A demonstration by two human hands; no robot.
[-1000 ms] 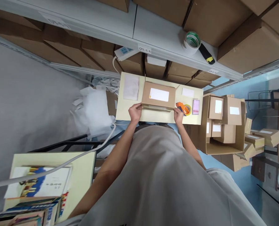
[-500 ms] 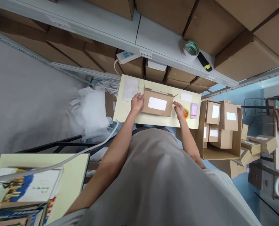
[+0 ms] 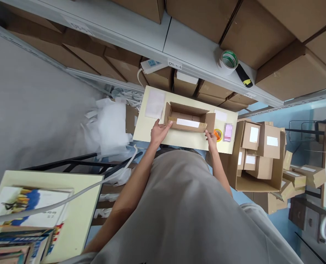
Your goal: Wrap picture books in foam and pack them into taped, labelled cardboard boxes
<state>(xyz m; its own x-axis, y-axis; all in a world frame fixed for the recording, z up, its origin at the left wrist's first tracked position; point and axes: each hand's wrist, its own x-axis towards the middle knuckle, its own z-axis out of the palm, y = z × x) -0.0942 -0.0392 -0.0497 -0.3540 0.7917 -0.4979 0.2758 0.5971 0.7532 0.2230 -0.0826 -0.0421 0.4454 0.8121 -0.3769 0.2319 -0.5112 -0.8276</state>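
Observation:
A brown cardboard box [image 3: 189, 128] with a white label stands on the pale yellow table [image 3: 179, 138], its top open and its inside showing. My left hand [image 3: 160, 132] grips the front left corner, thumb on the labelled panel. At the front right corner, my right hand [image 3: 211, 139] pinches the edge of the same panel between its fingertips. Close by the right hand lies a roll of tape [image 3: 218, 135], yellow and orange. A pink-screened phone [image 3: 228, 132] is further right. Behind the left hand is a thin white sheet [image 3: 155, 103].
Shelves of cartons run along the back, with a green-cored tape roll [image 3: 229, 59] and a black-and-yellow cutter [image 3: 243, 76]. A power strip [image 3: 152, 66] sits beneath. To the right, a large carton [image 3: 258, 186] holds several labelled boxes. A grey cable [image 3: 83, 191] crosses at left.
The box's labelled panel has tipped, and its open inside now shows, with a side flap out at the right. Both hands have shifted along with the panel's corners.

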